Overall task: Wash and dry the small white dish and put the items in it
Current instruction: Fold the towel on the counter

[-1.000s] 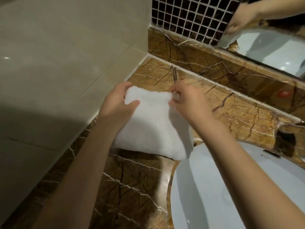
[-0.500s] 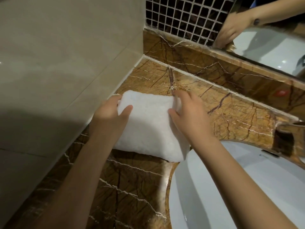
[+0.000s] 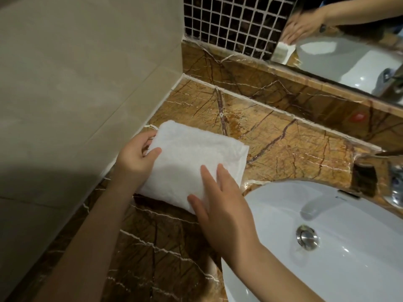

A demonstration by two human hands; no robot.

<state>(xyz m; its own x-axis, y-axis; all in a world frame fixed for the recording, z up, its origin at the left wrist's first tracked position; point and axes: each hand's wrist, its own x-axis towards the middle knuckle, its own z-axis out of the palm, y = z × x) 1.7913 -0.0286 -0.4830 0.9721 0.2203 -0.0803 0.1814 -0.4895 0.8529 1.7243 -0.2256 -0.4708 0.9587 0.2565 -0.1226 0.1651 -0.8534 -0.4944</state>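
Observation:
A folded white towel point(image 3: 192, 158) lies flat on the brown marble counter point(image 3: 283, 147), close to the left wall. My left hand point(image 3: 136, 159) grips the towel's left edge, thumb on top. My right hand point(image 3: 220, 203) rests flat on the towel's near right corner, fingers spread and holding nothing. The small white dish and the items do not show in this view.
A white basin point(image 3: 327, 247) with a metal drain point(image 3: 306, 236) sits at the right, its chrome tap point(image 3: 392, 182) at the frame's right edge. A beige tiled wall point(image 3: 76, 83) bounds the left. Behind are a marble ledge, dark mosaic tiles point(image 3: 229, 25) and a mirror point(image 3: 349, 51).
The towel went from held up by its top corners to lying flat on the counter. My right hand let go of the corner and now presses flat on it.

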